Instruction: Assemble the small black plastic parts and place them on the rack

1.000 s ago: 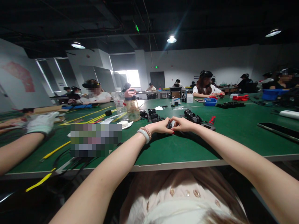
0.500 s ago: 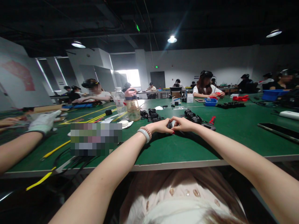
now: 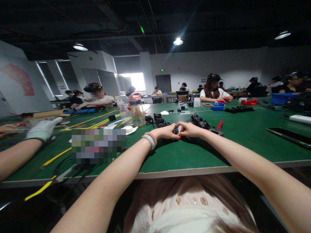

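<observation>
Both my arms reach forward over the green table (image 3: 243, 142). My left hand (image 3: 166, 132) and my right hand (image 3: 190, 129) meet fingertip to fingertip, pinched round a small black part (image 3: 176, 130) that rests on the table. Most of that part is hidden by my fingers. My left wrist wears a white bangle and a bead bracelet (image 3: 150, 140). Just behind my hands lie two clusters of similar black parts (image 3: 159, 120), and a red-handled tool (image 3: 218, 127) sits right of my right hand.
A clear bottle (image 3: 124, 106) and a pink-lidded jar (image 3: 137, 110) stand at back left. A co-worker's gloved hand (image 3: 41, 129) and yellow cables (image 3: 55, 157) lie at the left. A dark phone (image 3: 286, 136) rests at the right. Other people sit along the far side near a blue tray (image 3: 218, 105).
</observation>
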Available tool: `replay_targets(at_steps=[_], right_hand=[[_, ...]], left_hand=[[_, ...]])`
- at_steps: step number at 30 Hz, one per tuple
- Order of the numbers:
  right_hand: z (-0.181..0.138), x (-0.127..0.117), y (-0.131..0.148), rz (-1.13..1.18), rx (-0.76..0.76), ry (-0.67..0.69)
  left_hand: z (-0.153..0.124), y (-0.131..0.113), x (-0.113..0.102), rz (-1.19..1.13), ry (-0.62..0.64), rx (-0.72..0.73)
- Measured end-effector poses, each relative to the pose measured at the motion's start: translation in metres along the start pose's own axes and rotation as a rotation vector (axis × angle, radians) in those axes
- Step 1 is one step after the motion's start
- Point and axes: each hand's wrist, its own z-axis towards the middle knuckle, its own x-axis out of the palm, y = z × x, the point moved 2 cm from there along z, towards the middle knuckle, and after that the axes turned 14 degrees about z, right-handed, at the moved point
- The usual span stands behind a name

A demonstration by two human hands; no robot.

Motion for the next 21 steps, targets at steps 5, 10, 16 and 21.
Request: replay_targets(at_steps=[5,10,16,21], right_hand=[[-0.0001,0.0003,0.0003,0.015,-0.004,0.005],[-0.0005,0.0001,0.0010,-0.001,0.001,0.002],[-0.0002,-0.0004,0.0003,-0.010,-0.004,0.000],[0.0004,-0.0008,0.0001,-0.028,0.002,-0.006]], left_hand=[[0.0005,0.0002,0.0008,-0.003,-0.006,0.016],[0.0011,0.0014,0.0017,0.018,-0.012,0.011],[0.0005,0.0003,0.0007,0.028,-0.008,-0.019],[0.0001,0.0001,0.0008,0.033,-0.006,-0.026]])
